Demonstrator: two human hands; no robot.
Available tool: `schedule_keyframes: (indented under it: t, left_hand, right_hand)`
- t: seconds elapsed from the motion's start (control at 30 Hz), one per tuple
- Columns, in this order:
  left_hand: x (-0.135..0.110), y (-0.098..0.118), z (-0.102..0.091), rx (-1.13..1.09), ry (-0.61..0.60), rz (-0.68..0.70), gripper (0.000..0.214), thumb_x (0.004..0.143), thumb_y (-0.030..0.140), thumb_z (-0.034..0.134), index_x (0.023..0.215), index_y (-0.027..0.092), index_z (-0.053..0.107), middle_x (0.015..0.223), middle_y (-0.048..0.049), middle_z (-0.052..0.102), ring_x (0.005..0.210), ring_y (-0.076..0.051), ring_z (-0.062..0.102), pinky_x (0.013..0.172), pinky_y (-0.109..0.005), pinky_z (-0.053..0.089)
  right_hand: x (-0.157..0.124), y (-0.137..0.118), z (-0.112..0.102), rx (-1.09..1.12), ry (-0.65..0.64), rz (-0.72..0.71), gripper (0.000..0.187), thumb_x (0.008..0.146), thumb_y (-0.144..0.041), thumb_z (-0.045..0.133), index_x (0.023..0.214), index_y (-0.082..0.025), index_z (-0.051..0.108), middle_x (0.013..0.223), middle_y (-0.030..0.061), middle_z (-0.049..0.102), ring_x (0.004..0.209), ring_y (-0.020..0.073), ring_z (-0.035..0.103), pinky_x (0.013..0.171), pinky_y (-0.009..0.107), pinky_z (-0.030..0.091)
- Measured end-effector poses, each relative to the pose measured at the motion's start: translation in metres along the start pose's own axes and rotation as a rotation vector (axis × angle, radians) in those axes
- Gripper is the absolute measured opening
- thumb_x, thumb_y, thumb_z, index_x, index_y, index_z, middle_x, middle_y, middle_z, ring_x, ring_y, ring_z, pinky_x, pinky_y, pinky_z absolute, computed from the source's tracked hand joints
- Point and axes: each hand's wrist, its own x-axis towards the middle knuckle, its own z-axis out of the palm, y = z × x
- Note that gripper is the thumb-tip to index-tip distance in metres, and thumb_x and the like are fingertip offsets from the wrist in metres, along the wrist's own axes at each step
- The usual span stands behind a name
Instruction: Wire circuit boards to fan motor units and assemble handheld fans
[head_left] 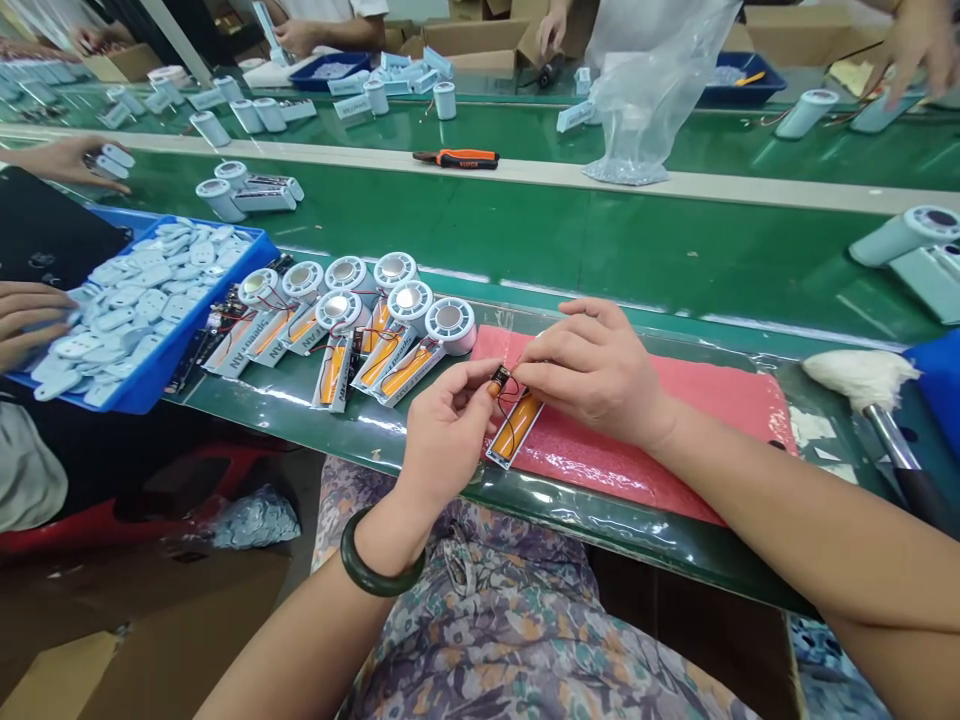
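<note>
Between the thumb and forefinger of my left hand (446,430) is a small dark circuit board (500,375) with thin wires. Below it a narrow white housing (514,432) with an orange battery inside lies tilted on the pink mat (675,430). My right hand (592,372) is closed over the housing's upper end, its fingertips pinched beside the board and wires. Whatever those fingertips grip is hidden. To the left, several half-open housings (397,370) with round fan-like heads, orange batteries and red wires lie in a group.
A blue tray (259,250) heaped with pale blue plastic parts stands left, near a co-worker's hand (30,322). A hammer (892,440) with a wrapped head lies right. Orange-handled pliers (465,159) rest on the divider beside a plastic bag (634,120). Other people's hands work across the bench.
</note>
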Motion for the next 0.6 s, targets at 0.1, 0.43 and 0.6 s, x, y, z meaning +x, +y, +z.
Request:
schedule_keyframes:
  t: [0.1, 0.43, 0.6]
  left_hand:
    - [-0.001, 0.001, 0.0, 0.066, 0.005, 0.021, 0.019, 0.087, 0.024, 0.07, 0.104, 0.019, 0.076, 0.076, -0.0029, 0.071, 0.057, -0.012, 0.061, 0.055, -0.024, 0.056]
    - [-0.006, 0.0, 0.001, 0.263, 0.049, 0.194, 0.021, 0.09, 0.02, 0.065, 0.106, 0.022, 0.078, 0.092, -0.0056, 0.074, 0.089, -0.02, 0.07, 0.071, -0.028, 0.058]
    - [-0.007, -0.007, 0.0, 0.211, 0.065, 0.138, 0.023, 0.09, 0.026, 0.067, 0.11, 0.02, 0.075, 0.099, -0.0078, 0.075, 0.089, -0.019, 0.07, 0.072, -0.028, 0.057]
  right_hand:
    - [0.002, -0.001, -0.003, -0.056, -0.004, -0.058, 0.021, 0.111, -0.014, 0.054, 0.097, -0.025, 0.065, 0.098, -0.0059, 0.073, 0.087, 0.0138, 0.062, 0.103, 0.041, 0.043]
    - [0.01, -0.009, -0.009, -0.139, -0.055, -0.119, 0.028, 0.109, -0.006, 0.054, 0.091, -0.023, 0.068, 0.095, -0.0033, 0.074, 0.081, 0.0149, 0.059, 0.106, 0.045, 0.039]
    - [0.002, -0.008, 0.002, -0.011, -0.049, 0.057, 0.021, 0.111, -0.019, 0.056, 0.096, -0.023, 0.07, 0.099, -0.0022, 0.075, 0.088, 0.0172, 0.06, 0.107, 0.045, 0.037]
